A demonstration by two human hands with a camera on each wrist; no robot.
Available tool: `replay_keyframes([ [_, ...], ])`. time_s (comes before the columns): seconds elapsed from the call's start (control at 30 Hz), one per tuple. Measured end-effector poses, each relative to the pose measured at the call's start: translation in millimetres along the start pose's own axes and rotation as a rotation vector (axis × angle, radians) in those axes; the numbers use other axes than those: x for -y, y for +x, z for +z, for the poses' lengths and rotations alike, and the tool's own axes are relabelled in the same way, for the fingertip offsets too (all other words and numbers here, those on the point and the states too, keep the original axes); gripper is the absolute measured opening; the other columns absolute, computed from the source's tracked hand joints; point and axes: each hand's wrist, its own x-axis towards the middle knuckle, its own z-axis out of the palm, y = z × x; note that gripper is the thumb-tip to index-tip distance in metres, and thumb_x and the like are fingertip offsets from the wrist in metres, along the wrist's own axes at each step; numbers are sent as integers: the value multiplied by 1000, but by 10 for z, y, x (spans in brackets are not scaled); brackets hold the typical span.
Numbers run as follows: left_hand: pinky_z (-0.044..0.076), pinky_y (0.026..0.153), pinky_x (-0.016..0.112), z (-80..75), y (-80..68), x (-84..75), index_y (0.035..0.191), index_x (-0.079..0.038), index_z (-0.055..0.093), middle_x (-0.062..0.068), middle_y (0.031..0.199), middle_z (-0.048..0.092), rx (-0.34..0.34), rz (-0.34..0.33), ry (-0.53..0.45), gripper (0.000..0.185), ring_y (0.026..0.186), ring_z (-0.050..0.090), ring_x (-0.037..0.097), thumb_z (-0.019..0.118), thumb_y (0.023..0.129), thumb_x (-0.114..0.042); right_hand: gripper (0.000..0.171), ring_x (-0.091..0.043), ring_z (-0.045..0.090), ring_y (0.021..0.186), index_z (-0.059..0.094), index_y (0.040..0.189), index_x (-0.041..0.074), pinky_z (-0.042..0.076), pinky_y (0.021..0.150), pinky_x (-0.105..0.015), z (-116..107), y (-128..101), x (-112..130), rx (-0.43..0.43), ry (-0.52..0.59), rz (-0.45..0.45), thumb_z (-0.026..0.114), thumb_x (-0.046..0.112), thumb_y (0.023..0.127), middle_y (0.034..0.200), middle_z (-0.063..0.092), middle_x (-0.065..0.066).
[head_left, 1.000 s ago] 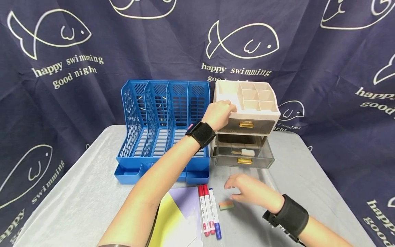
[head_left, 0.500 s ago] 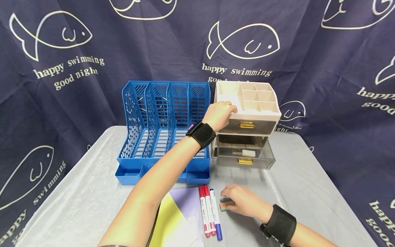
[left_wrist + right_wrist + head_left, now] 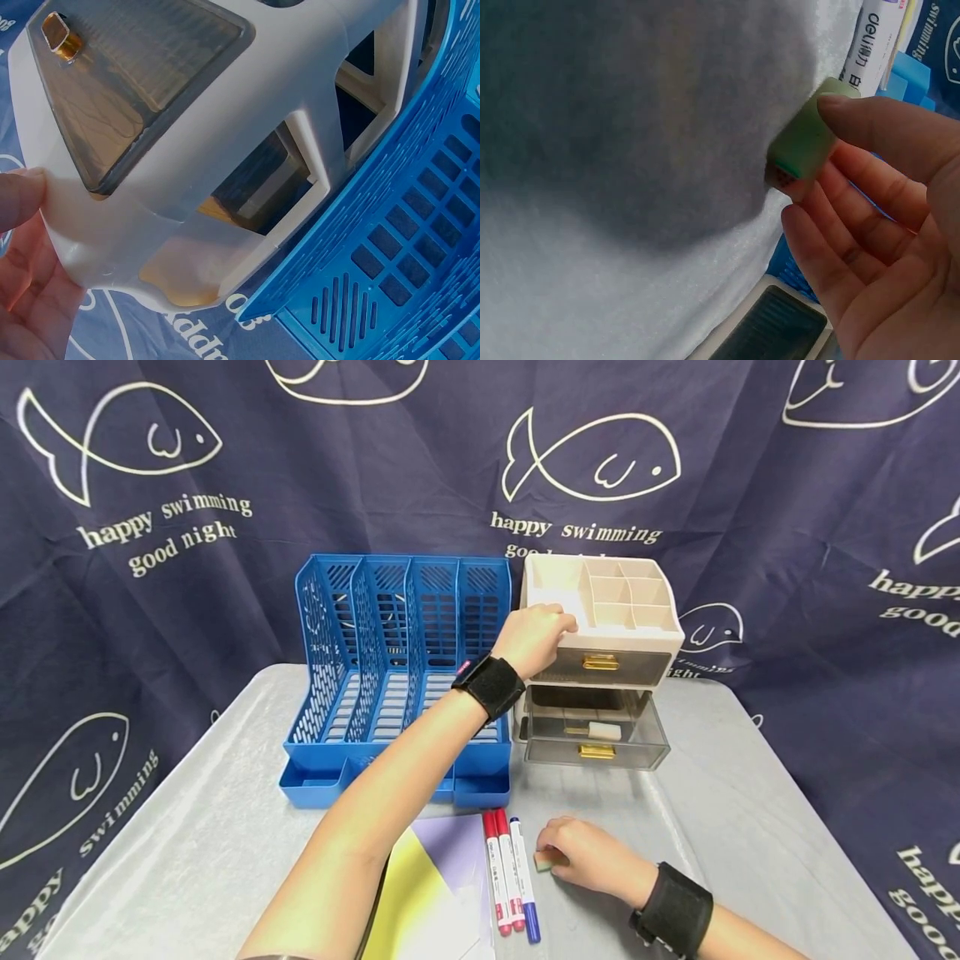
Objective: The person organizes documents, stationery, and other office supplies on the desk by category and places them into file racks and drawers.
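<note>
My left hand (image 3: 534, 639) grips the front top edge of a cream drawer organizer (image 3: 660, 639). In the left wrist view its thumb (image 3: 21, 196) lies on the outside of the wall. At the front of the table, my right hand (image 3: 588, 853) pinches a small green-and-orange eraser (image 3: 807, 139), low over the cloth. The thumb presses the green face and the fingertips are behind. Below the organizer's closed upper drawer (image 3: 555, 667), a smoky clear lower drawer (image 3: 547, 752) is pulled out, with a small white-headed brush-like item (image 3: 603, 732) inside.
Left of the organizer stands a blue file rack (image 3: 330, 747) with front trays. Two red markers (image 3: 501, 868) and a blue marker (image 3: 525, 877) lie beside yellow and purple sheets (image 3: 405, 893). A navy fish-print curtain (image 3: 420, 485) hangs behind the table.
My right hand has moved left and down onto the eraser, and its fingers have closed around it. The left hand stays on the organizer.
</note>
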Motion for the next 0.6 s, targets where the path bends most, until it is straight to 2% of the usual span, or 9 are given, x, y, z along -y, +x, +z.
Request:
replay_keyframes([
  [0.4, 53, 77, 30, -28, -8, -6, 110, -19, 70, -2, 104, 68, 1, -1, 7, 25, 95, 65, 15, 61, 89, -8, 20, 1, 40, 67, 62, 77, 15, 40, 62, -17, 28, -1, -26, -27, -2, -32, 74, 1, 68, 69, 45, 12],
  [0.6, 53, 77, 30, -30, -7, -5, 110, -19, 70, -2, 103, 68, 6, -1, 5, 25, 95, 64, 15, 61, 89, -8, 21, 2, 44, 68, 65, 80, 15, 43, 63, -16, -18, -17, -21, -51, -3, -36, 76, 2, 68, 73, 51, 12],
])
